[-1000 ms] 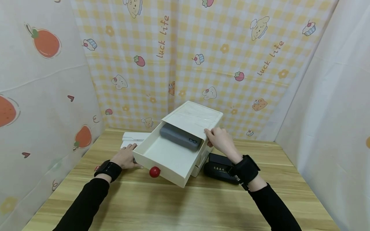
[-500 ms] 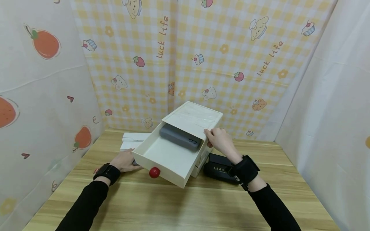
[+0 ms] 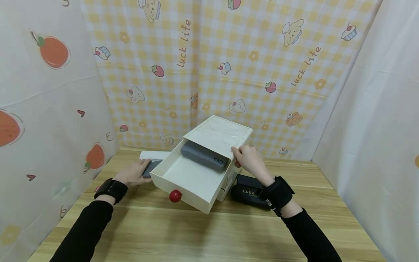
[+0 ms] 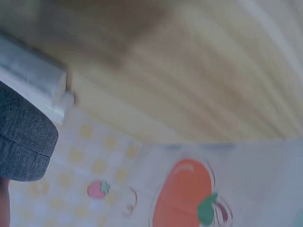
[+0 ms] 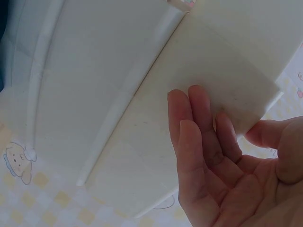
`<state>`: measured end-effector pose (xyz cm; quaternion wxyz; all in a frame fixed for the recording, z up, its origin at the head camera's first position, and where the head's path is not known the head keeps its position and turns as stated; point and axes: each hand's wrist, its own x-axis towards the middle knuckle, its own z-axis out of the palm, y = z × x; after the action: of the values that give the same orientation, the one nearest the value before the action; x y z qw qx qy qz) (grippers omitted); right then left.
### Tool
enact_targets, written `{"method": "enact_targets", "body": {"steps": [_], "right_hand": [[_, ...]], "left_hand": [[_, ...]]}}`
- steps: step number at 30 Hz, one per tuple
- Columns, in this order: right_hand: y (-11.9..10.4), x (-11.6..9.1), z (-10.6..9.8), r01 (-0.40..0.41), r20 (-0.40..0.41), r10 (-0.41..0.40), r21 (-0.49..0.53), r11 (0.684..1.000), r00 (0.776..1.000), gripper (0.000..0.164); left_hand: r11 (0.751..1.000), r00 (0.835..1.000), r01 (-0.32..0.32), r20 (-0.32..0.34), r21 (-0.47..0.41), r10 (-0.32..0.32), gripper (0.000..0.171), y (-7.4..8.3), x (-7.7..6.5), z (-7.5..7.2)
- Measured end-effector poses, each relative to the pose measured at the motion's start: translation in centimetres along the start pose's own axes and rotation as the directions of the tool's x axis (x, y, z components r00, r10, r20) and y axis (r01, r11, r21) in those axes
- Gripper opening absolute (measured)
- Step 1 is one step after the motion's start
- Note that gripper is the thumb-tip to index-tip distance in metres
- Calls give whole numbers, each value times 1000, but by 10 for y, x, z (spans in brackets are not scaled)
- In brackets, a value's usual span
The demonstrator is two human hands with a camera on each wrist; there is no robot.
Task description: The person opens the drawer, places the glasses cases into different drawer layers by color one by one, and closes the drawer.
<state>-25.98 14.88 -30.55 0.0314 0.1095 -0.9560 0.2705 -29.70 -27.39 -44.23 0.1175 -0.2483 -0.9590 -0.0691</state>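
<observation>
My left hand [image 3: 133,173] grips a dark grey fabric-covered case [image 3: 151,169] just left of the pulled-out drawer [image 3: 183,178]. The left wrist view shows the rounded end of this grey case [image 4: 26,137]. The drawer has a red round knob [image 3: 175,196] and sticks out of a white drawer box [image 3: 217,133]. Inside it, toward the back, lies a smooth grey glasses case [image 3: 204,155] with a glasses mark. My right hand [image 3: 250,160] holds the box's front right top corner; in the right wrist view its fingers [image 5: 189,142] lie along the box's side wall.
A white case [image 3: 154,155] lies behind my left hand, partly hidden by the drawer. Right of the drawer box, black cases [image 3: 248,194] with gold lettering rest on the wooden table [image 3: 229,236]. A patterned curtain [image 3: 229,54] hangs behind.
My left hand has drawn back to the left with the grey fabric-covered case, which now shows more from behind the drawer. My right hand and the drawer box have stayed put.
</observation>
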Motion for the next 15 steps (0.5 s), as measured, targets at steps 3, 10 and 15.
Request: {"method": "enact_targets", "body": {"steps": [3,10,15], "right_hand": [[1,0,0,0,0,0,-3,1000,1000,52],[0,-1,0,-2,-3,2,1,1000,1000,52],[0,-1,-1,3,-5,-3,6,1000,1000,51]], "left_hand": [[1000,999,-10,-43,16,10,70,-4,4,-18],[991,991,129,-21,-47,-130,72,-6,15,-68],[987,990,135,-16,-92,-137,75,0,24,-102]]}}
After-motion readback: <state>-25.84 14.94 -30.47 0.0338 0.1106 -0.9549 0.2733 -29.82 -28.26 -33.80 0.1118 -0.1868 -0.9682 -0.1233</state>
